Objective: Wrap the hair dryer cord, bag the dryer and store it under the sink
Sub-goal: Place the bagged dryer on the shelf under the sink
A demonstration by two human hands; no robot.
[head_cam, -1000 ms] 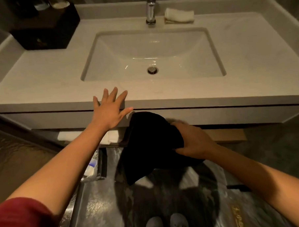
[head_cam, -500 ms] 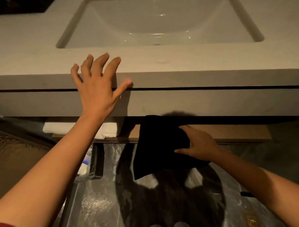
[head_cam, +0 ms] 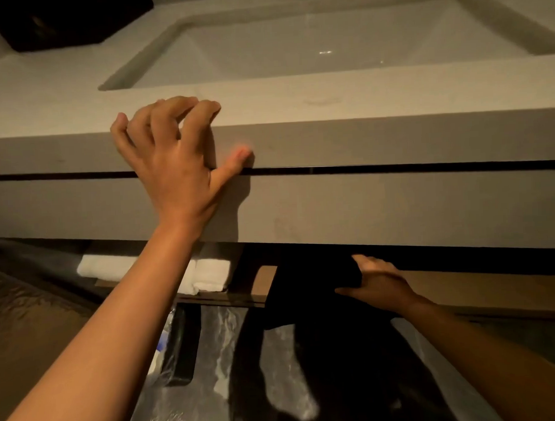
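A black cloth bag lies partly on the wooden shelf under the sink counter, its lower part hanging over the shelf's front edge. My right hand grips the bag's right side at the shelf. The dryer itself is hidden inside the bag. My left hand rests on the counter's front edge, fingers bent over the top and thumb pressed against the face. The white sink basin is above.
Folded white towels sit on the shelf's left end, beside the bag. A black box stands on the counter's back left. Below the shelf is glossy dark floor with a dark post at the left.
The view has dropped lower and closer to the counter. My right hand has pushed the bag up and in onto the shelf. My left hand's fingers have curled over the counter edge.
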